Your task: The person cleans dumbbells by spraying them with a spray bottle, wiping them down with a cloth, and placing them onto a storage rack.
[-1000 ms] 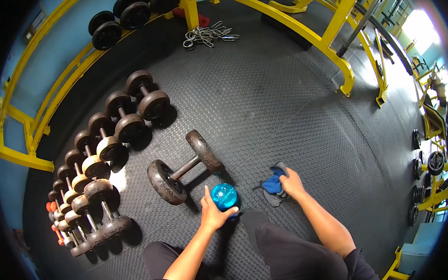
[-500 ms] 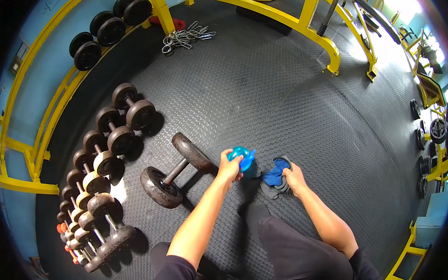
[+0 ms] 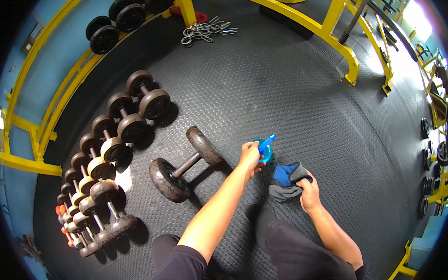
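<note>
My left hand (image 3: pixel 251 157) is closed around a teal, see-through spray bottle (image 3: pixel 265 155) whose blue spray head (image 3: pixel 267 142) points up and to the right. Just to its right, my right hand (image 3: pixel 309 192) grips a blue and grey cloth (image 3: pixel 285 175), bunched, with a grey fold (image 3: pixel 283 192) hanging below. Left of my hands, a large worn dumbbell (image 3: pixel 186 165) lies at a slant on the black rubber floor, touched by neither hand. My fingers hide part of the bottle.
Rows of dumbbells (image 3: pixel 131 127) stand on the floor at the left, beside a yellow rack (image 3: pixel 30 164) bearing more. Metal spring collars (image 3: pixel 208 30) lie in a pile at the back. Yellow frame legs (image 3: pixel 351 69) stand at the back right; weight plates (image 3: pixel 426 158) line the far right.
The view has shifted, so the surroundings sit further right. In my left hand the spray bottle has turned, its blue head now more upright. The cloth has been refolded in my right hand.
</note>
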The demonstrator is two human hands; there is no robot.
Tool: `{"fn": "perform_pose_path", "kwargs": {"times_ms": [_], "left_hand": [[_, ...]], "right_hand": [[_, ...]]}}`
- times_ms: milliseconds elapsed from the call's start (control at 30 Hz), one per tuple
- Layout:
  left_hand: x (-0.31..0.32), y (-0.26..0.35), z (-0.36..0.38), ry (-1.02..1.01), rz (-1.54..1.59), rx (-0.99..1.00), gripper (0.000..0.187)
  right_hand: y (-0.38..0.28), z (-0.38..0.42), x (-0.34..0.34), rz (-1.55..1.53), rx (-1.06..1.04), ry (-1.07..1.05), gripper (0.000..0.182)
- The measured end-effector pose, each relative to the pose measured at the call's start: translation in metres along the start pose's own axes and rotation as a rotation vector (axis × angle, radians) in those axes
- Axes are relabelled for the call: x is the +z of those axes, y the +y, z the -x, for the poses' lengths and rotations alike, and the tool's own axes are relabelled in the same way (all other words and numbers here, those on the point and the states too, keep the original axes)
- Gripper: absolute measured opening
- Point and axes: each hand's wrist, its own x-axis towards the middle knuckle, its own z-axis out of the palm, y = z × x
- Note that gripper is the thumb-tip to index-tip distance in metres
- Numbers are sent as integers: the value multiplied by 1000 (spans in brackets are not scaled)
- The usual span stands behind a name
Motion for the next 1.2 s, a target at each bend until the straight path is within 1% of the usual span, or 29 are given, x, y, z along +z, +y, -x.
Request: {"fn": "perform_pose_path", "kwargs": {"times_ms": [100,133,167,200,233,267,300,333,367,400,433,467,500,533,567,600,633,667,700,733,767,833,867,933,1000,1067,1100,1167,1200], "left_hand": [[-7,-11,3,-1,4,15,52],[-12,-14,15,-10,-32,50,62],[-19,-19,30,15,-95,129,69],[-29,-29,49,14,-154,245,71],[-42,-45,64,5,-151,398,62],[-54,-64,83,-13,-18,582,51],[-74,-70,114,-78,-24,598,40],[-99,-77,139,-103,-48,574,35],[-124,-92,154,-63,-38,557,30],[-146,-104,168,82,37,536,23],[-176,-120,170,254,6,671,16],[-200,-121,176,414,53,691,13],[-228,-124,170,517,147,684,10],[-253,-125,155,544,312,687,8],[-272,-115,147,535,369,670,11],[-291,-107,125,624,297,700,16],[-309,-100,102,592,305,703,22],[-335,-105,60,604,126,879,27],[-342,-81,60,580,76,915,33],[-355,-72,42,472,70,860,36],[-361,-61,30,327,170,841,38],[-370,-51,-1,150,11,911,46],[-366,-53,-14,134,23,895,46],[-357,-60,-25,-193,415,627,54],[-353,-66,-28,-160,485,577,56],[-342,-68,-25,-55,624,538,57],[-340,-74,-23,-72,613,535,57],[-336,-86,-24,53,646,492,57],[-328,-96,-15,128,616,495,55]], "right_hand": [[-12,8,15,-7,-2,-30,34],[-15,9,17,21,14,-77,32],[-22,10,23,23,14,-100,32],[-39,14,34,233,4,-200,32],[-51,14,47,445,-15,-298,34],[-56,14,58,557,-96,-411,44],[-71,19,78,664,-62,-498,56],[-85,24,99,786,-127,-587,62],[-96,28,120,911,-198,-674,68],[-104,27,142,1025,-160,-794,73],[-110,27,163,1140,-113,-905,78],[-115,26,185,1365,-88,-1012,83],[-110,26,204,1478,-72,-1058,86],[-99,27,222,1528,-137,-1022,85],[-85,29,240,1577,-195,-984,85],[-72,33,264,1619,-191,-944,84],[-56,33,288,1662,-192,-900,84],[-17,29,295,1567,-309,-789,83],[11,32,307,1493,-310,-676,84],[35,39,315,1414,-304,-577,84],[56,44,322,1338,-301,-477,84],[84,53,335,1251,-115,-311,86],[98,56,341,1179,-126,-183,77],[119,55,342,1101,-106,-115,72],[126,54,344,918,-184,-36,61],[126,55,342,952,-169,-30,59],[121,56,343,981,-174,-47,58],[101,57,335,1006,-166,-33,54],[87,60,324,1069,-135,-101,51]]}}
